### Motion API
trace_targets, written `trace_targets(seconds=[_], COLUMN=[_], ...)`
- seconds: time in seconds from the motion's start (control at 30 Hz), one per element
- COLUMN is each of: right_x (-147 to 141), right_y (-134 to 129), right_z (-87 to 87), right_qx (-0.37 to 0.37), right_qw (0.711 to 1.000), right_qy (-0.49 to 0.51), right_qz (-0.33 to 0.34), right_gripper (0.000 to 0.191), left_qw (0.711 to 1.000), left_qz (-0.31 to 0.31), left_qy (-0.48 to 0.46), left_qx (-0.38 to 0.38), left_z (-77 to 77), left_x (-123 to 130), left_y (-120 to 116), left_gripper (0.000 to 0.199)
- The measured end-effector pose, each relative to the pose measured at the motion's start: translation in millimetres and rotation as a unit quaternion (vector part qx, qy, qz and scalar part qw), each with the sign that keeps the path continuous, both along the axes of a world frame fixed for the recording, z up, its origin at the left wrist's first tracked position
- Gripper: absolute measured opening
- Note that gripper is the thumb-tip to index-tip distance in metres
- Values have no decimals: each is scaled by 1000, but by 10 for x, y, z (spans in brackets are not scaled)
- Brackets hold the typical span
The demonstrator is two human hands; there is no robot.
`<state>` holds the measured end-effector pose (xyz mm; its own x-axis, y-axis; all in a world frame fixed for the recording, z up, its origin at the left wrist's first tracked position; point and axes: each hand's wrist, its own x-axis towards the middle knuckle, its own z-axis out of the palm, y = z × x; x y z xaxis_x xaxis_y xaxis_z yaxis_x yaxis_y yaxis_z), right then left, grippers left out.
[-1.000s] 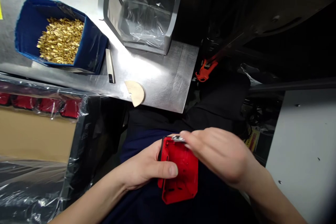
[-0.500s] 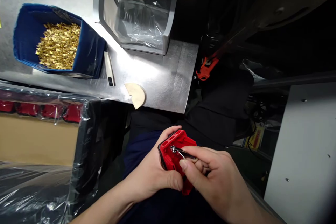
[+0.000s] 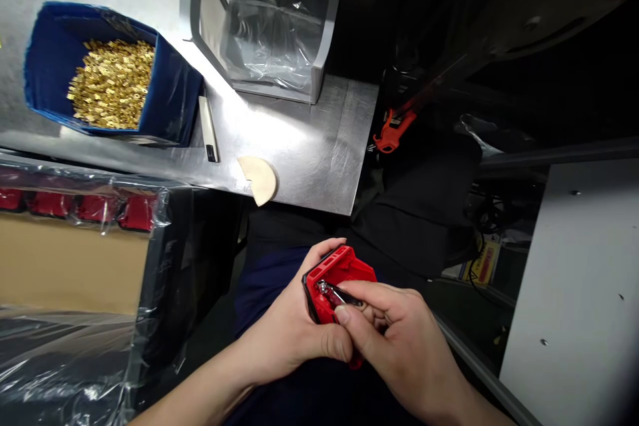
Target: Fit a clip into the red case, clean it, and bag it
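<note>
My left hand [image 3: 289, 329] grips a red plastic housing [image 3: 344, 269] over my lap, thumb across its lower side. My right hand [image 3: 399, 339] pinches a small silver metal part [image 3: 329, 291] and presses it against the housing's open face. The lower half of the housing is hidden behind my fingers. Both hands sit below the front edge of the steel table [image 3: 309, 153].
A blue bin [image 3: 170, 96] full of small gold terminals [image 3: 112, 83] stands at the table's left. A plastic-lined grey container [image 3: 272, 33] sits at the back. A beige half-disc [image 3: 259, 178] and a white stick [image 3: 208, 128] lie near the front edge. Red parts [image 3: 134, 213] sit under plastic at left.
The housing was turned from flat and face-up to tilted toward me. My right hand dropped from its top edge and now presses the silver part into its open face.
</note>
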<state>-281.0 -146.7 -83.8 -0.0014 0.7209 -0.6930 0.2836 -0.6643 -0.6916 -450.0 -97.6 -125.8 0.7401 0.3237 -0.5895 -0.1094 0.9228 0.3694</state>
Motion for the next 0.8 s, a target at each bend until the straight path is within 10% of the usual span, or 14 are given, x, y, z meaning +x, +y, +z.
trace_targets(seconds=[0.8], right_x=[40], right_y=[11], right_z=[9], right_qx=[137], right_qw=[987], right_qy=[-52], right_qz=[65], right_gripper=[18], left_qw=[999], left_qz=[-15], left_qy=[-24], left_qx=[16], left_z=[14], left_x=[-29], left_y=[-20], left_gripper=[99])
